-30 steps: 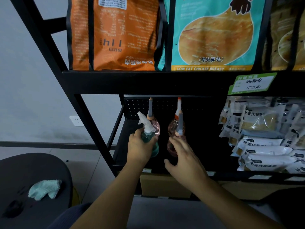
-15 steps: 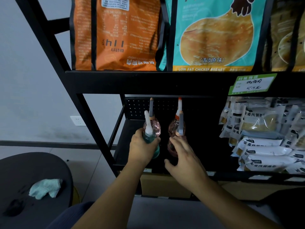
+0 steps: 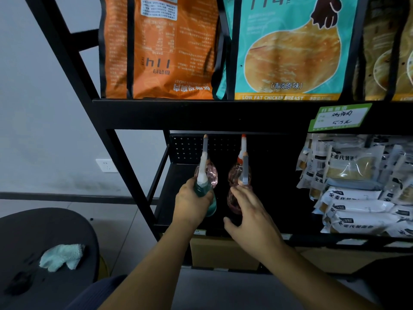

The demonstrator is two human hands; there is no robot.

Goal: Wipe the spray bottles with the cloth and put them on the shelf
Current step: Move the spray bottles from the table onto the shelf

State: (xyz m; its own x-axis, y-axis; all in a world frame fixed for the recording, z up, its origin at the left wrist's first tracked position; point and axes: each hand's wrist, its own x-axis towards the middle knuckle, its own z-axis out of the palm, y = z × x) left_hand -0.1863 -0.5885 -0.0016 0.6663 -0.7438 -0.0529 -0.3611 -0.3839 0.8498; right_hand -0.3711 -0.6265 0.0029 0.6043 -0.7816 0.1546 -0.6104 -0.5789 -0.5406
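My left hand (image 3: 191,203) grips a teal spray bottle (image 3: 211,208) with a white trigger head, standing at the front left of the black shelf (image 3: 166,198). Its nozzle points toward the back. My right hand (image 3: 251,217) has straight fingers touching a pink spray bottle (image 3: 232,201) beside it, thumb spread apart. Two more pink bottles stand behind, one at the back left (image 3: 214,175) and one at the back right (image 3: 234,174). The pale green cloth (image 3: 60,257) lies crumpled on a dark round table (image 3: 29,231) at the lower left.
White food packets (image 3: 355,204) fill the shelf's right side. Large orange (image 3: 161,48) and teal bags (image 3: 290,48) stand on the shelf above, close over the bottle tops. A cardboard box (image 3: 223,253) sits below. A slanted black frame post (image 3: 125,166) borders the left.
The teal bottle has turned in my left hand: its nozzle pointed left before and now points to the back. My right hand has stayed on the pink bottle.
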